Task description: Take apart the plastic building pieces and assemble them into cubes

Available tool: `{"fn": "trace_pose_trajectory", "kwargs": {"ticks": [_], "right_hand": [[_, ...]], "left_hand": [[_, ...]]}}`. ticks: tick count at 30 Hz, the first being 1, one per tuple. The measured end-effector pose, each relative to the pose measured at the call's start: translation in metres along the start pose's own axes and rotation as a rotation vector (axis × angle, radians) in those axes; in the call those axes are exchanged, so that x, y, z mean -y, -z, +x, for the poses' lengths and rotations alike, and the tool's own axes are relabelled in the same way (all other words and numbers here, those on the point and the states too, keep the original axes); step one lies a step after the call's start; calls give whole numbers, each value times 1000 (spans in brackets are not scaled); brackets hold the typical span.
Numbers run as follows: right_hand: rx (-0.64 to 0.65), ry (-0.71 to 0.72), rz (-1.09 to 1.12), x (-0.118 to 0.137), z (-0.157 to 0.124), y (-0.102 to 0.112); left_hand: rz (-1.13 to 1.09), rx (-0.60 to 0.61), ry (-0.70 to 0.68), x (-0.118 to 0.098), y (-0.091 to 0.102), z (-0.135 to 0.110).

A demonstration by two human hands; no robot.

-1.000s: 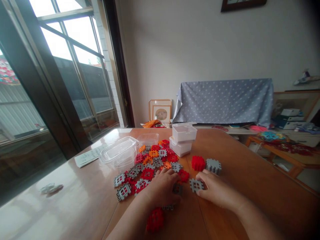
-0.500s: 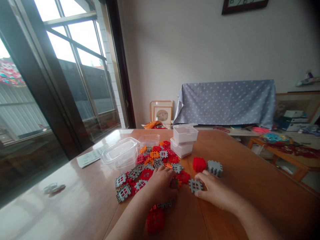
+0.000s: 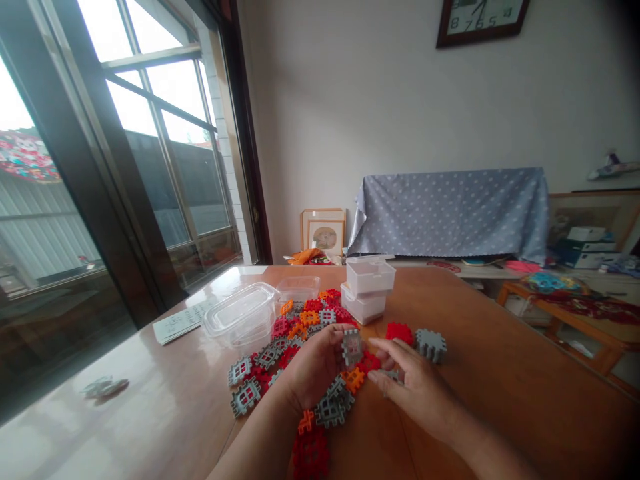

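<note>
In my left hand (image 3: 317, 363) is a grey interlocking tile (image 3: 352, 348), raised upright over the pile and pinched near its left edge. My right hand (image 3: 413, 380) hovers just to the right of that tile, thumb and fingers apart, with nothing visible between them. Partly hidden under it, another grey tile (image 3: 393, 375) lies on the table. Red, orange and grey tiles form a loose pile around my left hand, including an orange tile (image 3: 353, 380) and a grey tile (image 3: 331, 410). Beyond my right hand stand a red stack (image 3: 399, 333) and a grey stack (image 3: 431, 344) of tiles.
Two white plastic boxes (image 3: 369, 277) are stacked behind the pile. To the left are a clear container (image 3: 240, 313), a paper with writing (image 3: 183, 323) and a crumpled clear plastic item (image 3: 104, 387). A red tile stack (image 3: 311, 453) sits near me on the wooden table (image 3: 465, 413).
My left hand has lifted a grey tile out of the pile. My right hand has let go of the grey tile on the table and opened beside the raised one. The view tilted up slightly.
</note>
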State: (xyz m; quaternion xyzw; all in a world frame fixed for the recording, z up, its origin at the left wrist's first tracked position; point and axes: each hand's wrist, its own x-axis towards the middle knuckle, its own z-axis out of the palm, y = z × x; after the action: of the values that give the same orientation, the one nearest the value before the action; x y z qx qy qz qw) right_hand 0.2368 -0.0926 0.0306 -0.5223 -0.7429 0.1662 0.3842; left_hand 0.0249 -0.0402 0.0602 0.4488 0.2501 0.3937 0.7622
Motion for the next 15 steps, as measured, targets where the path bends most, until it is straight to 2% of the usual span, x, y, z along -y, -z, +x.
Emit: {"fn": "trace_pose_trajectory", "kwargs": {"ticks": [7, 11, 15], "right_hand": [[-50, 46, 17, 9, -1, -3], [-55, 51, -9, 4, 0, -3], [-68, 68, -50, -2, 1, -1]], "left_hand": [[-114, 112, 114, 4, -10, 0], [-85, 16, 149, 7, -9, 2], [-25, -73, 111, 9, -5, 4]]}}
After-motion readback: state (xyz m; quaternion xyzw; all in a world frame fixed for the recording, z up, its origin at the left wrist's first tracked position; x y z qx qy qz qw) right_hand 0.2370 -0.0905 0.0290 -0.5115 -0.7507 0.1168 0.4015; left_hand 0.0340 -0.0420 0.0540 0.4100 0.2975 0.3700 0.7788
